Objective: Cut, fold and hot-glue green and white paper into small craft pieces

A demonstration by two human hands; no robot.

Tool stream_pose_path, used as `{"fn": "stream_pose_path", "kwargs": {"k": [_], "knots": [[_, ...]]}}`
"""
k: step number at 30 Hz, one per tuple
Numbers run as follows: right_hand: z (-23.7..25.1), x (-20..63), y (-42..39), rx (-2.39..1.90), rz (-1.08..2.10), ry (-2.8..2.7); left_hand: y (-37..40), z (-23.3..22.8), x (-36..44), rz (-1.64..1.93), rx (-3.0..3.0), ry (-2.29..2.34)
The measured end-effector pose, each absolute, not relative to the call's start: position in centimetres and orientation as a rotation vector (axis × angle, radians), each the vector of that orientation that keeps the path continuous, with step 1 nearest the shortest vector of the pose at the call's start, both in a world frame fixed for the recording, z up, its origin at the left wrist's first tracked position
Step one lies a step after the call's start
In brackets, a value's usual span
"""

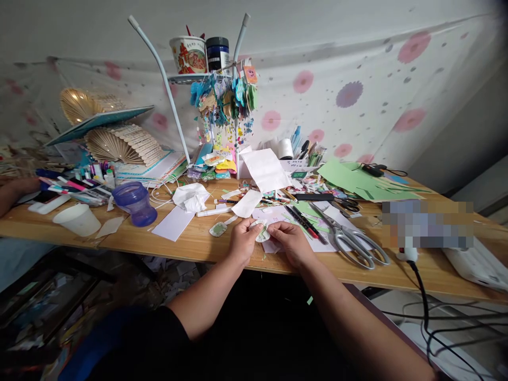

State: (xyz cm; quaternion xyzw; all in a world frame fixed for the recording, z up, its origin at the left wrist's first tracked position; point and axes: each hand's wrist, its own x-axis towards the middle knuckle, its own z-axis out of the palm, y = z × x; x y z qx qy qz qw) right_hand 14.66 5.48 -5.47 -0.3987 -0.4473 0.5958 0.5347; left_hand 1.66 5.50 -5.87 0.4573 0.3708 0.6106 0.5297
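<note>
Between my two hands is a small white paper cutout point(262, 231) with green patches, held just over the front edge of the table. My left hand point(243, 242) pinches its left side, and my right hand point(291, 242) pinches its right side. A similar white-and-green cutout point(218, 228) lies on the wood left of my left hand. Under and behind my hands are white paper sheets point(248, 203). Dark pens point(307, 225) and large grey-handled scissors point(353, 241) rest to the right of my right hand.
A white cup point(77, 219), a purple plastic jar point(135, 203) and crumpled tissue point(191, 197) stand at left. Paper scraps and green sheets point(345, 177) cover the back right. A rack point(164, 79) holds a noodle tub point(188, 55). A cable point(423, 291) hangs over the right front edge.
</note>
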Motion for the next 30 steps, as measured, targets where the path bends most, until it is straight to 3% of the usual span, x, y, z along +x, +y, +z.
{"fn": "stream_pose_path", "kwargs": {"k": [10,20,30], "knots": [[-5.85,14.53,5.69,-1.045,1.254,-1.223,5.66,-6.16,1.68,1.425,1.153,0.971],[-5.45,14.74,5.43,-0.999,1.388,-1.084,5.73,-6.25,1.7,1.407,1.158,0.95],[-6.44,14.93,5.67,-1.067,1.212,-1.274,5.87,-6.56,1.49,1.369,1.203,0.982]]}}
